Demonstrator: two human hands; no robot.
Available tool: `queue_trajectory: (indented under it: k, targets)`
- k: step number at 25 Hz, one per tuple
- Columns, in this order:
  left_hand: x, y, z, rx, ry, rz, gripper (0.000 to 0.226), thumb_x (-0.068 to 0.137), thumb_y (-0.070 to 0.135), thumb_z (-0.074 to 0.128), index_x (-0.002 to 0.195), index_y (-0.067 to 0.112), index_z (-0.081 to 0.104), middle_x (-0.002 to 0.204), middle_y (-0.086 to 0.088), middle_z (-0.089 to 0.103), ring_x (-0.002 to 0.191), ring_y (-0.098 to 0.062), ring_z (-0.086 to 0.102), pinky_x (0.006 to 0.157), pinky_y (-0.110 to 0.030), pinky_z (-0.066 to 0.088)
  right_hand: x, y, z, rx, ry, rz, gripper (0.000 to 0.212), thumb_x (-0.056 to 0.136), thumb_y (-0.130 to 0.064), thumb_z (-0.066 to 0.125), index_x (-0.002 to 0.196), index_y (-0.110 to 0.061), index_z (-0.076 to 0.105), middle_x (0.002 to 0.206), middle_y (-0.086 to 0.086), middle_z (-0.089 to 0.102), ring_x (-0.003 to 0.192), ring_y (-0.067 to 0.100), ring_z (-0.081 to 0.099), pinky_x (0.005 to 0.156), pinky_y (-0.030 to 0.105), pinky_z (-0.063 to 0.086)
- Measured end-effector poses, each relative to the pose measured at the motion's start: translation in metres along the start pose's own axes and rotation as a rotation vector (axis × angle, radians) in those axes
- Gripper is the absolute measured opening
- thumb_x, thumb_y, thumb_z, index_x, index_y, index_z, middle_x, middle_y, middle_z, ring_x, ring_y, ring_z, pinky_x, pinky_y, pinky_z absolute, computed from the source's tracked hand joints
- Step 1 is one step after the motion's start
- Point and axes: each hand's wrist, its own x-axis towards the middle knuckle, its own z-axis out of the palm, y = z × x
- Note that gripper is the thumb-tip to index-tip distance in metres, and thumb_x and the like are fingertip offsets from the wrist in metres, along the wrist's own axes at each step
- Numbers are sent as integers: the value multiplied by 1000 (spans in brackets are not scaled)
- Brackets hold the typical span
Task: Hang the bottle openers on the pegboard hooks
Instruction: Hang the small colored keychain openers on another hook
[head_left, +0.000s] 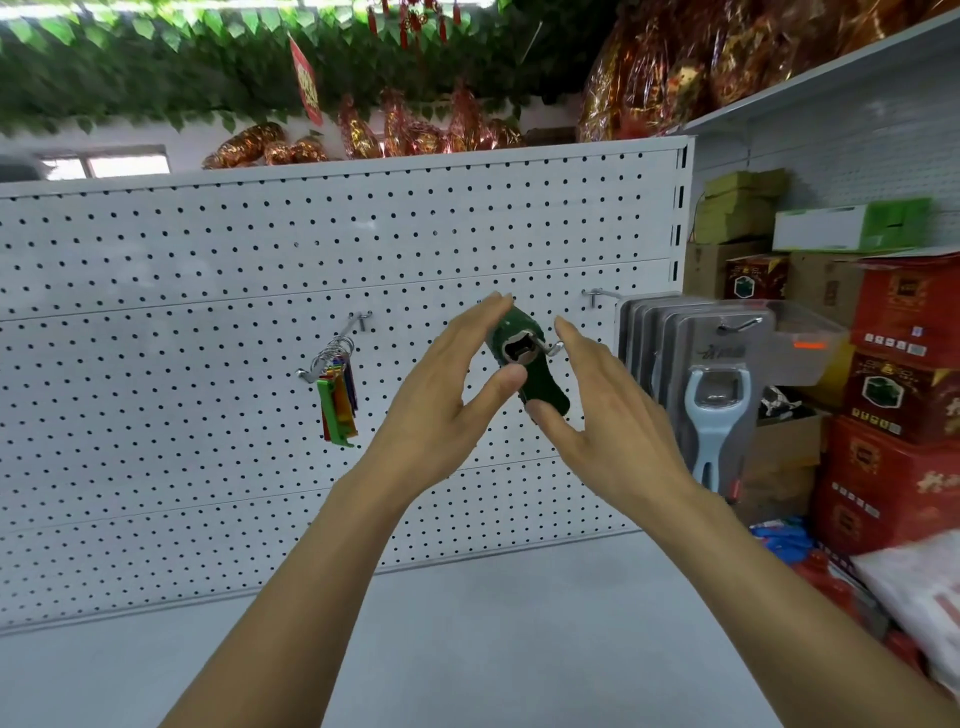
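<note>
Head view: green bottle opener (527, 364) threaded on pegboard hook (555, 349)
Left hand (447, 395): fingers straight, thumb touching opener
Right hand (597, 410): fingers straight, thumb under opener

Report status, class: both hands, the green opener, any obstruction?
Left hand and right hand open, fingers straight. Green opener on hook, thumbs touching it. Nothing in the way.

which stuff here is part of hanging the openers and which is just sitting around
Job: green bottle opener on its hook, left hand, right hand, pegboard, colourful openers, packaged blue openers.
Just there: red boxes, leaf garland, foil-wrapped items.
</note>
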Motion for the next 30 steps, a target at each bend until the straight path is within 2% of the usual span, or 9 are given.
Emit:
queue_trajectory:
  k: [2,5,7,10,12,15,17,19,30]
  targets:
    - [-7,20,1,-25,78,8,52,97,40,48,146,35,30,145,25,34,131,20,24,98,5,16,-11,5,-13,29,76,-49,60,95,-37,53,148,-26,29,147,-6,40,131,9,35,96,35,42]
    - [-16,50,8,-30,215,87,49,97,35,48,144,27,37,139,23,39,129,15,32,100,0,21,-26,18,-36,74,351,-228,35,91,-23,60,125,-14,60,122,2,62,113,16,55,89,40,49]
    - [-18,71,19,-11,294,176,47,97,32,49,141,19,40,138,15,43,130,4,38,103,-6,26,-32,31,-58,84,502,-313,25,91,-17,59,114,-7,66,111,5,66,104,21,60,86,40,48]
    - [-18,95,45,-43,306,294,46,95,25,52,139,15,41,137,8,45,130,-6,42,107,-17,32,-32,55,-92,136,588,-283,25,93,-12,57,115,-3,63,112,4,59,105,14,54,93,24,41]
    - [-12,102,65,-88,220,257,51,95,24,54,143,20,36,144,7,42,136,-6,37,112,-25,32,-28,75,-106,223,519,-149,32,95,-15,55,126,-10,55,121,1,51,108,5,50,92,13,38]
    - [5,97,91,-150,51,74,63,97,34,52,150,32,18,158,13,20,145,1,15,118,-25,20,-19,105,-107,385,206,29,50,99,-35,46,146,-31,29,142,-12,32,120,-18,34,92,3,31]
    - [17,88,104,-168,-22,-12,70,97,42,49,152,34,7,160,18,5,144,8,0,116,-17,9,-14,121,-100,423,16,84,59,97,-48,38,150,-42,12,151,-23,18,127,-22,21,104,16,23]
    - [29,79,112,-154,-68,-45,75,95,49,46,153,34,1,160,19,-6,142,11,-8,111,-12,4,-6,130,-94,463,-94,125,61,94,-55,31,149,-47,5,157,-24,9,137,-13,15,111,28,17]
    - [57,44,130,-215,-148,-76,67,98,42,46,151,40,5,160,21,1,146,1,9,117,-31,22,24,150,-61,715,-130,164,57,94,-55,38,147,-41,24,156,-11,29,142,8,28,117,46,26]
